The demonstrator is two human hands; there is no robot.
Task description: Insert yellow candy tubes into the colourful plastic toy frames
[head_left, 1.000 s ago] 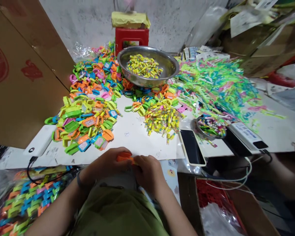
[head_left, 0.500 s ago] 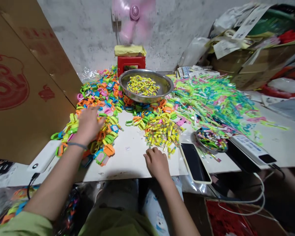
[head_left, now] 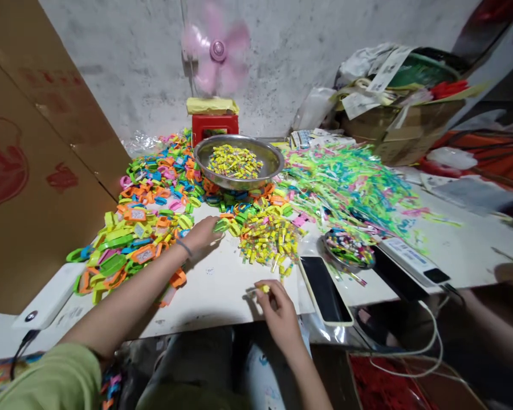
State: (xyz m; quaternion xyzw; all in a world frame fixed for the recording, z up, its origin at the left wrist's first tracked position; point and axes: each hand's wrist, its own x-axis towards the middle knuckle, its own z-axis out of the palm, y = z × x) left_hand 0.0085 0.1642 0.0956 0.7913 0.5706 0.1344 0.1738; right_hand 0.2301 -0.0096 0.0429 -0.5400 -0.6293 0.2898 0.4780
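Observation:
My left hand (head_left: 203, 235) reaches across the white table (head_left: 214, 290) and closes on a green plastic loop piece (head_left: 220, 225) at the edge of a heap of coloured plastic toy pieces (head_left: 141, 228). My right hand (head_left: 277, 310) rests near the table's front edge, pinching a small yellow stick piece (head_left: 263, 288). Just beyond it lies a pile of small yellow pieces (head_left: 268, 238).
A steel bowl (head_left: 239, 162) of yellow pieces stands at the back, before a red stool (head_left: 215, 126) and a pink fan (head_left: 217, 51). A phone (head_left: 324, 288), a small dish (head_left: 347, 249), a power strip (head_left: 412, 260) and green strips (head_left: 346, 182) lie right. Cardboard (head_left: 34, 171) stands left.
My left hand moved right from the toy heap to the green loop piece. My right hand drew back toward the front edge and now pinches a yellow piece. The view tilted up.

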